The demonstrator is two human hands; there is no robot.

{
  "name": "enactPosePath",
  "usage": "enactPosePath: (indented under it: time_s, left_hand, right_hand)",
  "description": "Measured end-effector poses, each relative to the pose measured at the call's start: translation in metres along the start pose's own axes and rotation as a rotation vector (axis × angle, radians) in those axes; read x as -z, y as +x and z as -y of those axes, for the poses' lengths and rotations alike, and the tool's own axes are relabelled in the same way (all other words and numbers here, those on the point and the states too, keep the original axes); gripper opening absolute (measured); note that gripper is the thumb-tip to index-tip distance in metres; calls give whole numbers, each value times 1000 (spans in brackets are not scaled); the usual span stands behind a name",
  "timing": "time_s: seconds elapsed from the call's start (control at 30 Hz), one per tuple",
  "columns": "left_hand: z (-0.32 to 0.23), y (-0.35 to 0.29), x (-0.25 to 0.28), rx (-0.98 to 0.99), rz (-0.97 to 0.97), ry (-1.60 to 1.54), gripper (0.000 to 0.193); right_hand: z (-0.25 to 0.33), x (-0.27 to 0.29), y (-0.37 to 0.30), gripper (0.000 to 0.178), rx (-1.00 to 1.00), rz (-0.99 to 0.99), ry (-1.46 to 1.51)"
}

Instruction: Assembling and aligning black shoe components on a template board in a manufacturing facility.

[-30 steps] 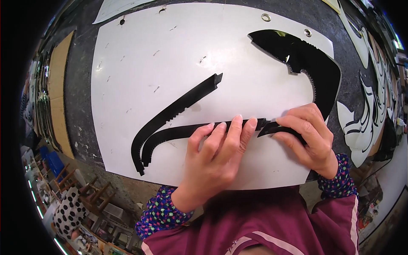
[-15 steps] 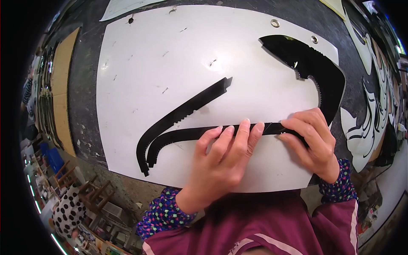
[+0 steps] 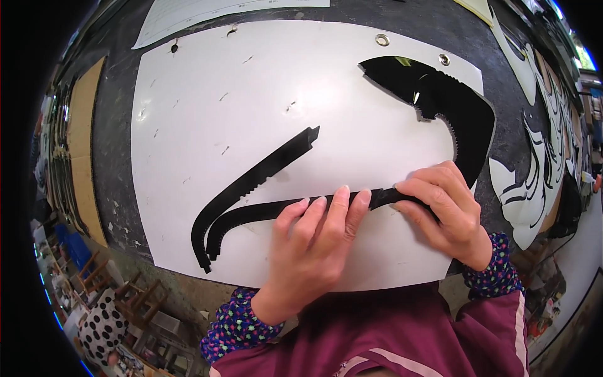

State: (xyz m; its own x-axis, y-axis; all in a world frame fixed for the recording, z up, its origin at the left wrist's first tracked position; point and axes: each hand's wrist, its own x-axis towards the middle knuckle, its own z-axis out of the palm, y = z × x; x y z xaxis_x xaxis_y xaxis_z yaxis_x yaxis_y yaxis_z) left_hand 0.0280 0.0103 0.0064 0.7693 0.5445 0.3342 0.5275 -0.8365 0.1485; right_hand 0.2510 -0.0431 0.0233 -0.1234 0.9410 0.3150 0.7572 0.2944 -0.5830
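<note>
Two narrow black strips, curved at their left ends and notched along one edge, lie on a white sheet [image 3: 182,195]. The upper strip [image 3: 264,166] lies untouched. Along the lower strip [image 3: 254,212], the fingertips of my left hand [image 3: 317,235] press down, fingers extended and slightly apart; its thumb is hidden. A wide, glossy black hook-shaped piece [image 3: 474,122] with a toothed inner edge lies at the right. My right hand [image 3: 449,213] is closed, pinching its narrow near end between thumb and fingers. That end meets the lower strip's right end between my hands.
The white sheet, with metal eyelets [image 3: 382,40] at its far edge, lies on a dark worktable [image 3: 119,176]. White cut-out shapes [image 3: 518,201] are at the right, a brown board [image 3: 86,157] at the left. Papers [image 3: 207,19] lie beyond. Wooden stools [image 3: 141,301] stand at lower left.
The whole view has shifted slightly. Where the hook-shaped piece meets the lower strip, its end now sits at a slight angle, with a small step visible. My hands keep nearly the same grip.
</note>
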Motion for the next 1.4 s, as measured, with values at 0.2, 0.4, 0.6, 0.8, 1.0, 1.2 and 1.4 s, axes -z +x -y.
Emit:
enactPosePath:
  time_s: [0.2, 0.4, 0.6, 0.8, 1.0, 1.2, 1.4]
  left_hand:
    - [1, -1, -1, -21, -8, -10, 39]
    - [0, 1, -1, -24, -4, 6, 38]
    - [1, -1, 0, -27, -8, 21, 38]
    - [1, 0, 0, -32, 3, 18, 38]
    - [2, -1, -2, -26, -13, 29, 37]
    - [0, 0, -1, -22, -17, 23, 36]
    - [0, 1, 0, -29, -8, 19, 37]
  right_hand:
    - [0, 0, 1, 35, 9, -4, -9]
    - [0, 1, 0, 35, 4, -4, -16]
    - [0, 4, 3, 35, 3, 21, 11]
    - [-1, 10, 2, 34, -14, 21, 74]
    - [1, 5, 5, 34, -14, 25, 26]
    - [1, 4, 5, 33, -12, 23, 14]
    - [1, 4, 5, 33, -15, 17, 22]
